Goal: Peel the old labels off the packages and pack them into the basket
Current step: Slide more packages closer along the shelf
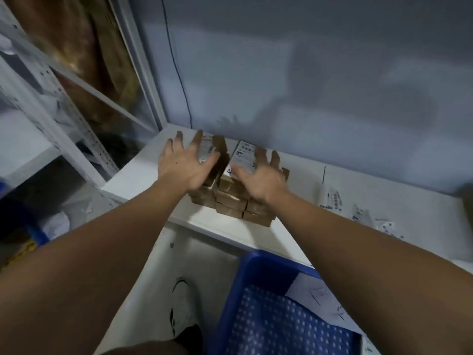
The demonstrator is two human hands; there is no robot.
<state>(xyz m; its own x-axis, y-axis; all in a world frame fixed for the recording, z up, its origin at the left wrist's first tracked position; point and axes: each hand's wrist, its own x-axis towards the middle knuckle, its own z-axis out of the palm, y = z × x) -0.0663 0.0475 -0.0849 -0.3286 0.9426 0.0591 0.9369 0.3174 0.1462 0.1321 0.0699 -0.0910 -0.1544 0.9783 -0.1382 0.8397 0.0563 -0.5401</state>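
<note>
While spread, two hands (183, 166) (261, 180) flank stacked packages (230, 198).

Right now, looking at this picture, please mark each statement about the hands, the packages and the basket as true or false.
1. Both hands, the left hand and the right hand, reach with spread fingers over the stack of brown packages. True.
2. The packages stand inside the blue basket. False: they stand on the white shelf.
3. The top packages carry white labels. True.
4. The basket is red. False: it is blue.
</note>
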